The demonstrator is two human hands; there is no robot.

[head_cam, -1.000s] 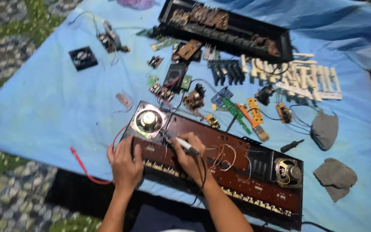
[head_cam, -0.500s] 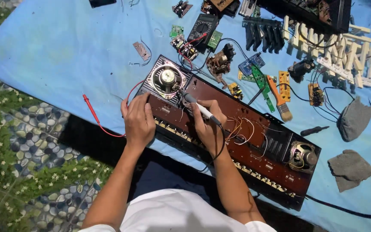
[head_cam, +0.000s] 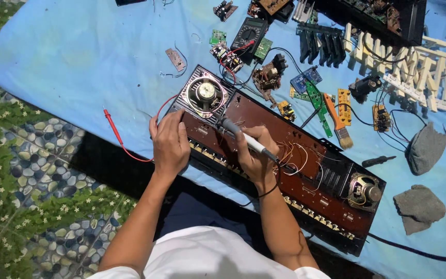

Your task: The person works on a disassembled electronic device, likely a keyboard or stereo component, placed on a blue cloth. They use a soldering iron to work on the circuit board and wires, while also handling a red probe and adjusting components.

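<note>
The iron (head_cam: 248,140) lies slantwise across my right hand (head_cam: 254,157), my grip closed round its pale handle like a pen, so the dark tip points down and to the right onto the brown board (head_cam: 264,135) where the loose thin wires (head_cam: 298,155) gather. Held that way the hot end stays away from my fingers and I can steer it finely. The board sits inside the long opened case (head_cam: 285,170), which lies crosswise in front of me on the blue cloth (head_cam: 78,57), near edge toward my lap, so both arms reach it without stretching. My left hand (head_cam: 169,142) rests flat on the case's left end, fingers spread and holding nothing, just beside the round speaker (head_cam: 205,94); pressing there keeps the case from sliding under the iron. A second speaker (head_cam: 365,191) sits at the far right end. A red probe (head_cam: 112,124) lies on the cloth left of the case, its lead curling back toward the meter (head_cam: 249,33) beyond, set aside but within reach. Further out, small circuit boards (head_cam: 311,88), a brush (head_cam: 336,119) with an orange handle, a screwdriver (head_cam: 378,161) and two grey rags (head_cam: 419,206) are spread apart on the cloth so each can be picked out. White keys (head_cam: 429,72) lie in a row at the far right.
</note>
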